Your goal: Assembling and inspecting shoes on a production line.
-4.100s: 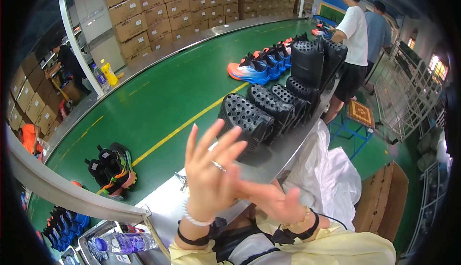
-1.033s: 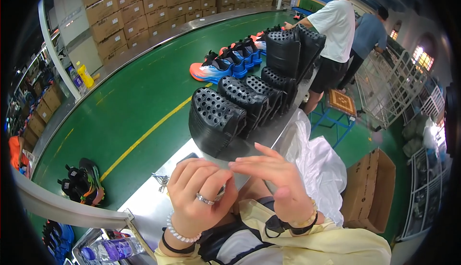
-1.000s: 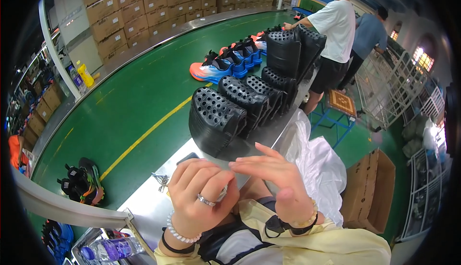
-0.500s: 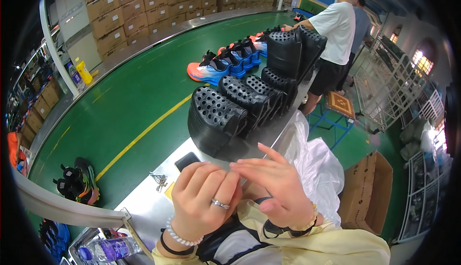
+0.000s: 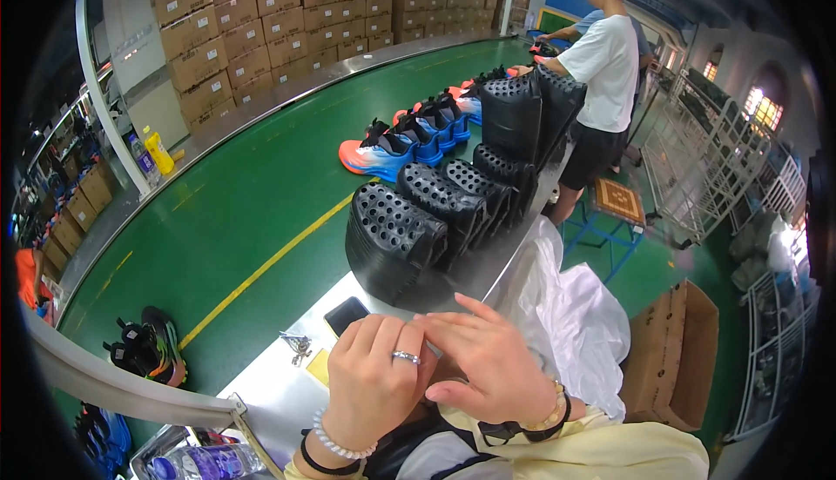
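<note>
Close in front of my body, my left hand [image 5: 374, 375] has its fingers curled over. Whatever it may hold is hidden. My right hand [image 5: 488, 362] has its fingers stretched out and thumb apart, its fingertips against the left hand's fingers. Just beyond them on the metal worktop [image 5: 261, 384] lie a dark phone [image 5: 347, 313], a small bunch of keys [image 5: 298, 347] and a yellow piece [image 5: 319, 367] partly behind my left hand. Past the phone stand several thick black curved stacks [image 5: 392, 241] with round holes in their upper faces.
Colourful sneakers [image 5: 376, 160] line the green belt, with a dark pair [image 5: 152, 345] at left. A white plastic bag [image 5: 579, 310] and cardboard box [image 5: 653, 354] are at right. Two people stand beyond, one in a white shirt [image 5: 605, 71]. A bottle [image 5: 209, 463] sits lower left.
The whole view has tilted slightly, so things sit lower in the picture. My right hand's fingers have bent more toward my left hand. The person in white has shifted.
</note>
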Available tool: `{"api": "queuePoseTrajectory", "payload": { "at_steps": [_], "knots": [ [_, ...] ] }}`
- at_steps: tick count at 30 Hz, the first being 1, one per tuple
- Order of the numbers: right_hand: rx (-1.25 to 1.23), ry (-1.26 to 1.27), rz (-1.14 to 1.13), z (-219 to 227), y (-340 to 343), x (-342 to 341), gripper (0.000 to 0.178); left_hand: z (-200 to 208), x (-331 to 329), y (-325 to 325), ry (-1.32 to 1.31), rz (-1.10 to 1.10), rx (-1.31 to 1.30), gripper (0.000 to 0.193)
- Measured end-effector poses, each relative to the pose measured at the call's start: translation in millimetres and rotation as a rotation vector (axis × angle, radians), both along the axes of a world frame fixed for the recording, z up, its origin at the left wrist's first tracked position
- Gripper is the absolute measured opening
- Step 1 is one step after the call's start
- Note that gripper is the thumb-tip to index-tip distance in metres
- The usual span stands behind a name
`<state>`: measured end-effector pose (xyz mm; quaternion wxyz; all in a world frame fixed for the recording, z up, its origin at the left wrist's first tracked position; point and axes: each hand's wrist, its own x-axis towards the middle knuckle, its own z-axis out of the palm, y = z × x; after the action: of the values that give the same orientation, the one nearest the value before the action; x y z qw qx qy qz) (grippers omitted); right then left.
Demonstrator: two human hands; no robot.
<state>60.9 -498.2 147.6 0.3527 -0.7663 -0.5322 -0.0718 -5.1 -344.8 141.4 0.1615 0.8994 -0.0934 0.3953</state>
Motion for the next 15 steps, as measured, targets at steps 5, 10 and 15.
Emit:
{"api": "queuePoseTrajectory", "payload": {
  "at_steps": [5, 10, 15],
  "knots": [
    [0.003, 0.029, 0.006, -2, 2, 2, 0.066, 0, 1, 6, 0.017, -0.004, -0.006, 0.02],
    [0.091, 0.19, 0.079, 1, -4, 9, 0.071, 5, 1, 10, -0.116, -0.084, -0.276, 0.021],
    [0.272, 0.365, 0.31, 3, 5, 8, 0.09, 8, -7, 5, -0.124, -0.201, -0.603, 0.013]
  ]
}}
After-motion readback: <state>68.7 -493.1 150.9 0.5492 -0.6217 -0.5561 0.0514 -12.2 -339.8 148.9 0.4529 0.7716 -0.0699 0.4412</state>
